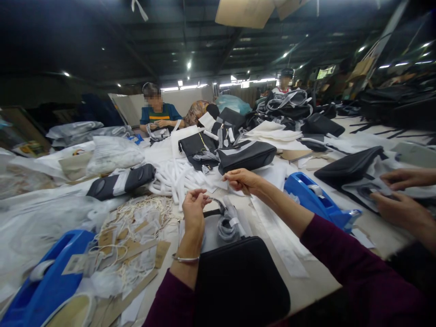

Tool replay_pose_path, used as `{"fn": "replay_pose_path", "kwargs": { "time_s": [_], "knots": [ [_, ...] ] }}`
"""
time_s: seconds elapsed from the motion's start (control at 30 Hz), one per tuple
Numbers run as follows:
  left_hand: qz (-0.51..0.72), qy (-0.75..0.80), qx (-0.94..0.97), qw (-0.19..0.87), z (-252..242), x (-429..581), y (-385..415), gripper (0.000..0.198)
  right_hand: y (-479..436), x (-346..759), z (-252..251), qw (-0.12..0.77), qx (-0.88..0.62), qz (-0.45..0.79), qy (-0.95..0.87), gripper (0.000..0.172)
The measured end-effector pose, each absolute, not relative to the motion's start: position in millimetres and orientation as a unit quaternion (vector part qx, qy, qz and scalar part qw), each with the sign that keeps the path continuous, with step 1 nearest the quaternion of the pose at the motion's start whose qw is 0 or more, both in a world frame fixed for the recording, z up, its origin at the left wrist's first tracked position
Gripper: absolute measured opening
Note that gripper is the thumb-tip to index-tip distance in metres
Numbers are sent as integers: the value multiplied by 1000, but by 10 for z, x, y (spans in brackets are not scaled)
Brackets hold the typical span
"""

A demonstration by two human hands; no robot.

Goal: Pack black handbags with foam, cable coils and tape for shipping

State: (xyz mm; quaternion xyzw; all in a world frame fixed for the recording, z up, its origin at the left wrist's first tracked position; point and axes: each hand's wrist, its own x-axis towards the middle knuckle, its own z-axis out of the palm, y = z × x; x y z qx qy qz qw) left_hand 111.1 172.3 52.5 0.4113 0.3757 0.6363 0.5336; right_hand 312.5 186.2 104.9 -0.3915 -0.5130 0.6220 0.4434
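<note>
Black, round-cornered bag (238, 277); coiled grey strap (227, 230); left fingers (196, 195) bent nearby.

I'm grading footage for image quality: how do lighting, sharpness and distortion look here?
Head view: a bright ceiling lamp glares against a dim roof; head view: the black bag is so dark that surface detail is mostly lost; head view: left hand and right hand look fairly clear, while the edges seem softer and stretched, as at the lower-left blue dispenser.
</note>
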Motion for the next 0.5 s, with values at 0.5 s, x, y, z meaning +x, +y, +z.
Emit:
{"fn": "replay_pose_path", "kwargs": {
  "time_s": [0.5],
  "knots": [
    [160, 658, 718, 158, 457, 1159, 1634, 27, 2497, 2851, 489, 115, -534, 507, -667, 11]
  ]
}}
